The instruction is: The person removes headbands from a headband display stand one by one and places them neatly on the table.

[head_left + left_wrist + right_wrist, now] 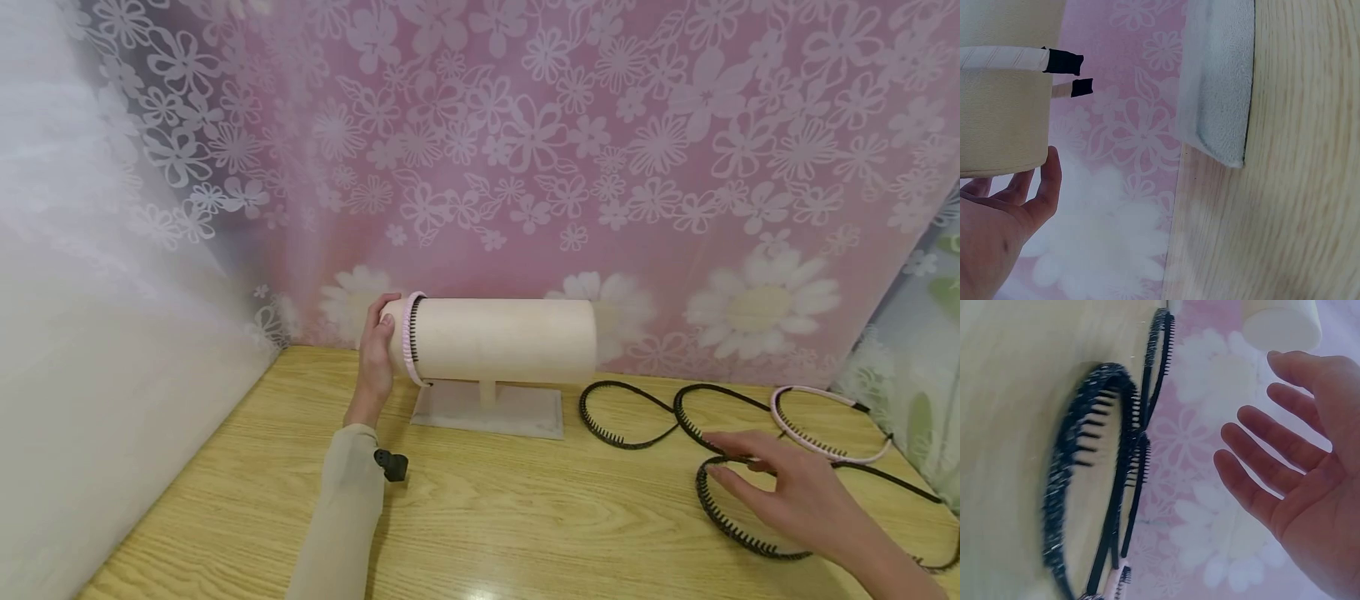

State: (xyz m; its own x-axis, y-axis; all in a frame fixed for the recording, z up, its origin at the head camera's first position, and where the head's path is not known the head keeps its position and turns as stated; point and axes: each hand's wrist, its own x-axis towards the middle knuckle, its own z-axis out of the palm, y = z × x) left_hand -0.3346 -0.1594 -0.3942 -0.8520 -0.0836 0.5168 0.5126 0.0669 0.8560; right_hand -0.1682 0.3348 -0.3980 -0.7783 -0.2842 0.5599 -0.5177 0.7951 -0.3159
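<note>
My left hand (pixel 375 358) grips the left end of a cream cylinder headband stand (pixel 510 337), its fingers bent around the end in the left wrist view. A pink wrapped headband (pixel 408 337) with dark teeth sits over the cylinder just beside that hand. Its black-tipped ends (pixel 1065 62) point down past the cylinder. Over the loose headbands at the right, my right hand (pixel 798 492) hovers with fingers spread and nothing held. Closest below it lies a black toothed headband (pixel 722 523). In the right wrist view the palm and relaxed fingers show plainly.
Behind that band, more black headbands (pixel 584 408) and one pink headband (pixel 777 408) lie in a row, some overlapping. The stand's grey base (pixel 450 417) rests on a wood-grain table (pixel 487 517). A floral pink curtain (pixel 495 167) hangs directly behind, with a pale sheet (pixel 112 333) at left.
</note>
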